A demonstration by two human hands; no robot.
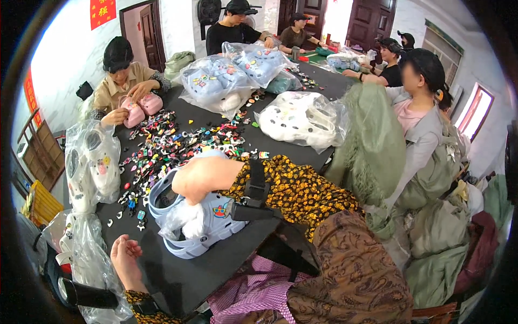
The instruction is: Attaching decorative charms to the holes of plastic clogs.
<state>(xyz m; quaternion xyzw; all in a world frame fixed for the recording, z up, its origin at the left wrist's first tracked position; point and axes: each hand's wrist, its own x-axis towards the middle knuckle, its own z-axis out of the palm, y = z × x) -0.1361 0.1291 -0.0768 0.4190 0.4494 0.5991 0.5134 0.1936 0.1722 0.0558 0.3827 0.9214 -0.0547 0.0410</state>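
The fingers of the right hand [198, 179] bend down out of sight behind its own back, so I cannot tell whether they grip anything; the fingers [134, 248] of the left hand [125, 261] are half curled and loose, with nothing visible in them. The right arm reaches across from the right in a flowered sleeve [305, 191], a black strap [257, 183] round its wrist, the back of the hand uppermost. The left forearm rises from the lower edge, its hand near the table's left side.

The pale blue clogs [211, 236] lie directly below the right hand, to the right of the left fingers and apart from them. A wad of clear plastic [188, 222] sits in the nearer clog's opening, and a colourful charm with sunglasses [219, 211] shows on its upper.

Beyond them, many small charms [167, 148] spread over the black table [175, 278]. Bagged white clogs lie to the left [102, 167] and farther right [302, 120]; bagged blue clogs [213, 81] are stacked farther back. Across the table, a co-worker [127, 81] handles pink clogs [135, 114]. On the wall, a red sign [102, 12] bears written characters.
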